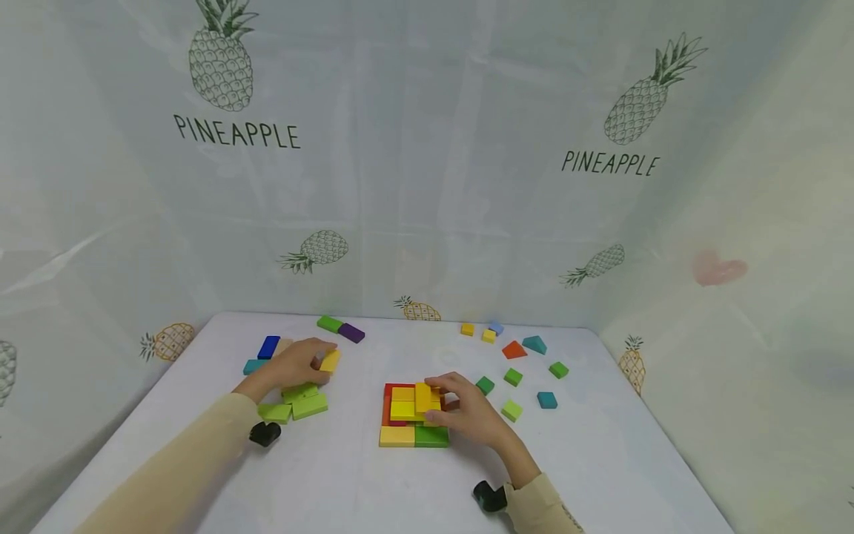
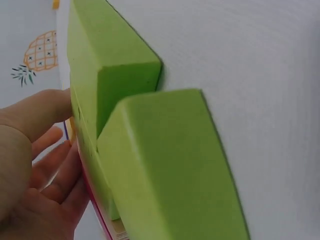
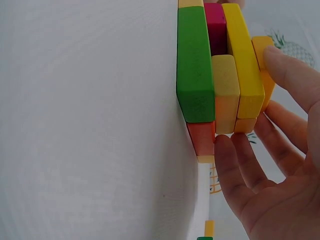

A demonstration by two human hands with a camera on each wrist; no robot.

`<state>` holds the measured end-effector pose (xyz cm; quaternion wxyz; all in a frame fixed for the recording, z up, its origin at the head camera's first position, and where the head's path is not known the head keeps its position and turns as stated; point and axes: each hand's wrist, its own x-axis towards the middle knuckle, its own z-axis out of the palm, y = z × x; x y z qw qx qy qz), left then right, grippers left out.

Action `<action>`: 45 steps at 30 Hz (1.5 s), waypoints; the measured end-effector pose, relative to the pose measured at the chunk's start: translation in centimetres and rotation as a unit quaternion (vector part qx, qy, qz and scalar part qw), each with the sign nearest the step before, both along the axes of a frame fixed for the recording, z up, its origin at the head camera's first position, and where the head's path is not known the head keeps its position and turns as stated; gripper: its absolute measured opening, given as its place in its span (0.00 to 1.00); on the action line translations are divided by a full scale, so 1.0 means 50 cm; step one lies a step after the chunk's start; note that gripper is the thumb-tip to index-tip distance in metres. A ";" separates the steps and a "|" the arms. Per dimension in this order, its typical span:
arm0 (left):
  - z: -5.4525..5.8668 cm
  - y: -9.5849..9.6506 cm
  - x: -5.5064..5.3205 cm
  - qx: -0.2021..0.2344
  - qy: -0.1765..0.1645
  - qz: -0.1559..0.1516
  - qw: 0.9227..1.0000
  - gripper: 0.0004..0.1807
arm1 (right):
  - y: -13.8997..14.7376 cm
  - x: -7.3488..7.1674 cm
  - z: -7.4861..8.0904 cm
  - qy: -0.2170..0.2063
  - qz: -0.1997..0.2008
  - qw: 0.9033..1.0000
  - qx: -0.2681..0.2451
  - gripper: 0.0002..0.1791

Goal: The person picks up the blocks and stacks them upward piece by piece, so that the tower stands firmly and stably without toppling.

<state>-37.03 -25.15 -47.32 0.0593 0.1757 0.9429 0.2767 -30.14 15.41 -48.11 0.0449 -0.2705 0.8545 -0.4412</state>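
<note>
In the head view my left hand [image 1: 299, 362] pinches a yellow block [image 1: 330, 361] at the left of the table. Just below that hand lie lime-green blocks [image 1: 310, 406], which fill much of the left wrist view. My right hand [image 1: 469, 410] is at a layered block stack in the middle, thumb and fingers on an orange-yellow block [image 1: 422, 398] lying on top. Under it are yellow blocks [image 1: 402, 410]; a green block [image 3: 195, 65] and a red block [image 1: 387, 404] belong to the bottom layer. A magenta block [image 3: 215, 30] shows between layers in the right wrist view.
Beyond the left hand lie a dark blue block [image 1: 269, 346] and a teal block [image 1: 253, 366]. A purple block [image 1: 351, 333] touches a green one [image 1: 330, 323] at the back. Several small blocks, including an orange-red piece [image 1: 514, 350], are scattered right of the stack. A printed curtain [image 1: 427, 185] surrounds the table.
</note>
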 end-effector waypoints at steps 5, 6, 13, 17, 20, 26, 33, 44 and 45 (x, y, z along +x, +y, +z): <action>-0.003 0.004 -0.003 -0.004 0.006 0.007 1.000 0.35 | 0.001 -0.002 -0.003 0.004 0.002 1.000 0.002 0.32; -0.004 0.006 -0.003 -0.003 0.006 0.010 1.000 0.34 | 0.002 -0.002 -0.004 0.004 0.001 1.000 0.002 0.31; 0.012 0.043 0.011 0.019 0.025 0.016 0.999 0.33 | 0.003 -0.003 -0.005 0.008 0.001 1.000 0.003 0.31; 0.032 0.085 0.031 0.028 0.037 0.013 0.999 0.33 | 0.003 -0.004 -0.004 0.011 0.000 1.000 0.001 0.32; 0.051 0.123 0.054 0.038 0.044 0.000 0.998 0.32 | 0.004 -0.004 -0.004 0.007 -0.003 1.000 0.002 0.32; 0.069 0.201 0.101 0.059 0.037 -0.042 0.997 0.31 | 0.005 -0.003 -0.005 0.010 -0.001 1.000 0.003 0.31; 0.048 0.257 0.131 0.055 0.041 -0.072 0.995 0.30 | 0.005 -0.004 -0.006 0.011 0.011 1.000 -0.011 0.31; 0.028 0.282 0.145 0.077 0.045 -0.059 0.994 0.30 | 0.007 -0.002 -0.002 0.007 0.010 1.000 -0.014 0.30; 0.026 0.283 0.146 0.077 0.045 -0.056 0.994 0.30 | 0.007 -0.002 -0.003 0.006 0.010 1.000 -0.014 0.30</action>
